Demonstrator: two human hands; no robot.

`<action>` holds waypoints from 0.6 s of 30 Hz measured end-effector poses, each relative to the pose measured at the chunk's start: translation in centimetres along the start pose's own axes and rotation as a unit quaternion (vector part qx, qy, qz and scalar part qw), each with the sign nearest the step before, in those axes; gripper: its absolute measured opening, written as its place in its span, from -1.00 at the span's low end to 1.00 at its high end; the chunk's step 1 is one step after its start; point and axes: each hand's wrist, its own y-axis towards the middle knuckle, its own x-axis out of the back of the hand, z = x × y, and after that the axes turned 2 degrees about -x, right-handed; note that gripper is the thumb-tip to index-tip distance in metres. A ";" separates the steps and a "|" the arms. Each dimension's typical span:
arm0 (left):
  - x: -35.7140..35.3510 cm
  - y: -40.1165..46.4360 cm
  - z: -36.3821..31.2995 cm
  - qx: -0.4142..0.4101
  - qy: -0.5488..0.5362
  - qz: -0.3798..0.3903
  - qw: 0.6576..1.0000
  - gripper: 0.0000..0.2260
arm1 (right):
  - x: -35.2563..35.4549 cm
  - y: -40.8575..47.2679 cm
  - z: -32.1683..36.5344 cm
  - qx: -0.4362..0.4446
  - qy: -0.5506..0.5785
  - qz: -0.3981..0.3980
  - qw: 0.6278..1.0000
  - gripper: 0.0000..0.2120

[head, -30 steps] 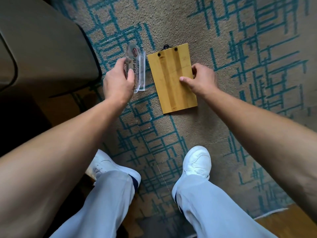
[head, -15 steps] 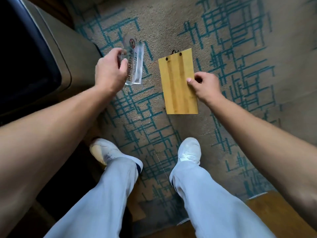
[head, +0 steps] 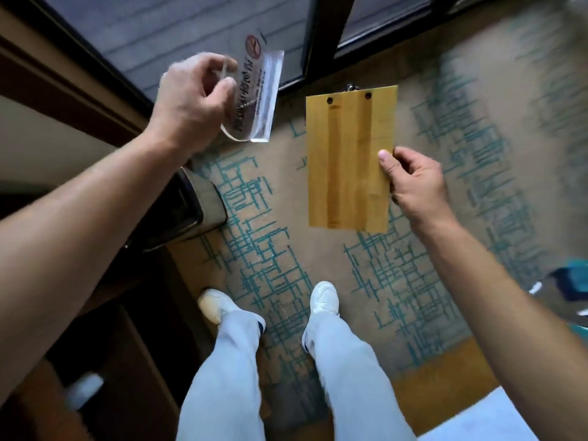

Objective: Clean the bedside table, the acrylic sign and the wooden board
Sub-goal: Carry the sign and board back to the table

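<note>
My left hand [head: 194, 103] grips the acrylic sign [head: 254, 97], my right hand [head: 413, 178] pinches the wooden board [head: 346, 160]; both now lifted off the carpet [head: 429, 265], ready for wiping.

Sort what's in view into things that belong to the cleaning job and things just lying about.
Job:
acrylic sign, held in left hand
wooden board, pinched by right hand

Just there:
bin
patterned carpet
white shoes
</note>
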 end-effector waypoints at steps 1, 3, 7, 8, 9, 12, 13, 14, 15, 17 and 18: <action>2.3 0.0 -2.7 -0.011 -0.011 -0.006 1.000 -0.74 | 0.7 -1.2 2.7 0.004 0.011 0.002 1.000 -0.83; 6.6 -0.3 -8.0 -0.033 -0.029 -0.018 0.999 -0.78 | 1.9 -3.9 7.6 0.007 0.034 0.006 0.999 -0.84; 15.4 -2.4 -17.3 -0.053 -0.053 -0.051 0.996 -0.79 | 3.5 -9.5 15.8 0.011 0.089 0.042 0.995 -0.86; 17.6 -3.1 -19.5 -0.061 -0.057 -0.059 0.995 -0.79 | 3.9 -10.8 18.0 0.021 0.102 0.048 0.993 -0.86; 19.6 -3.8 -21.7 -0.073 -0.058 -0.066 0.993 -0.79 | 4.3 -11.9 20.1 0.032 0.114 0.053 0.992 -0.86; 24.4 -6.0 -27.4 -0.101 -0.054 -0.091 0.989 -0.78 | 5.7 -14.3 25.4 0.063 0.137 0.054 0.987 -0.89; 25.7 -6.7 -29.1 -0.108 -0.057 -0.099 0.988 -0.78 | 6.2 -14.9 27.2 0.078 0.143 0.056 0.985 -0.89; 26.8 -7.4 -30.7 -0.113 -0.059 -0.106 0.986 -0.79 | 6.7 -15.5 28.9 0.093 0.147 0.058 0.983 -0.89; 27.7 -8.3 -32.0 -0.114 -0.059 -0.114 0.985 -0.80 | 7.2 -16.0 30.4 0.110 0.146 0.061 0.981 -0.89; 29.0 -10.6 -33.8 -0.104 -0.069 -0.142 0.982 -0.80 | 8.1 -17.5 33.3 0.138 0.144 0.074 0.977 -0.89; 29.6 -11.9 -34.4 -0.094 -0.083 -0.162 0.979 -0.81 | 8.3 -18.3 34.7 0.152 0.145 0.083 0.974 -0.89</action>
